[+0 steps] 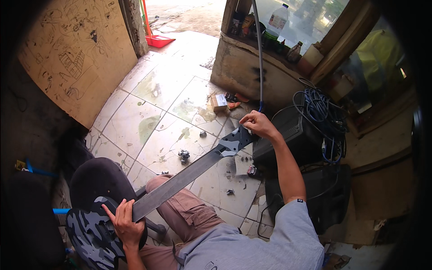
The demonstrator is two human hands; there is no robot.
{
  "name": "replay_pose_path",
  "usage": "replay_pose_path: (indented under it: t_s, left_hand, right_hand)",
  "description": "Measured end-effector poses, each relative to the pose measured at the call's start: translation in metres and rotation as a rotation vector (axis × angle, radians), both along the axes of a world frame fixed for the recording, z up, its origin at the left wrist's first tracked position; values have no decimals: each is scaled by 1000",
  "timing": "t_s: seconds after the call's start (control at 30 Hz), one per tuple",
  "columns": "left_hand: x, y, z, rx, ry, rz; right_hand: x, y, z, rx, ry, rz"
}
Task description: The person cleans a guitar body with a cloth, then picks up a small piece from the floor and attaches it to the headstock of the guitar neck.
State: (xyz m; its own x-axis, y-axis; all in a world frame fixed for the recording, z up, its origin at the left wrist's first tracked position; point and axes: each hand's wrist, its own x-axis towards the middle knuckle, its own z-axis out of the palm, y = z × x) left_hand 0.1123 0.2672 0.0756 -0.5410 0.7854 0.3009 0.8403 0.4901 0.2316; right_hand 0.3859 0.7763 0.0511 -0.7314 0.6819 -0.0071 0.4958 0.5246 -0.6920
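Note:
An electric guitar with a camouflage-patterned grey and black body lies across my lap, its neck slanting up to the right. No strings show on the dark fretboard, and the patterned headstock has a row of holes. My left hand grips the guitar where neck meets body, index finger stretched over the body. At the far end of the headstock, my right hand is closed in a pinch; what sits between its fingertips is too small to make out. Small metallic clusters lie on the floor beyond the neck.
A black stool seat stands by the guitar body. To the right are a black case-like box and coiled blue cable. A small cardboard box sits on the tiles. Bottles line the window ledge; a red dustpan is by the doorway.

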Motion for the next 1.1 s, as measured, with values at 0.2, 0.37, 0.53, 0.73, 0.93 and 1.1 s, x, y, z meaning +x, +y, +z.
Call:
replay_pose_path:
  t_s: [0.2, 0.37, 0.53, 0.73, 0.93, 1.1]
  left_hand:
    - [0, -1, -1, -3, -5, 2]
    - [1, 0, 1, -4, -1, -7]
    - [1, 1, 1, -2, 7, -5]
    - [1, 1, 3, 4, -1, 3]
    - [0, 1, 1, 0, -12, 2]
    - [0, -1, 0, -27, -28, -2]
  right_hand:
    - [-6, -3, 13, 99, -59, 147]
    - [-9, -5, 8, 394, -116, 231]
    - [-16, -9, 7, 536, -122, 263]
    - [-11, -13, 8, 409, -34, 174]
    - [3, -6, 13, 231, 40, 103]
    - [9, -2, 20, 47, -76, -52]
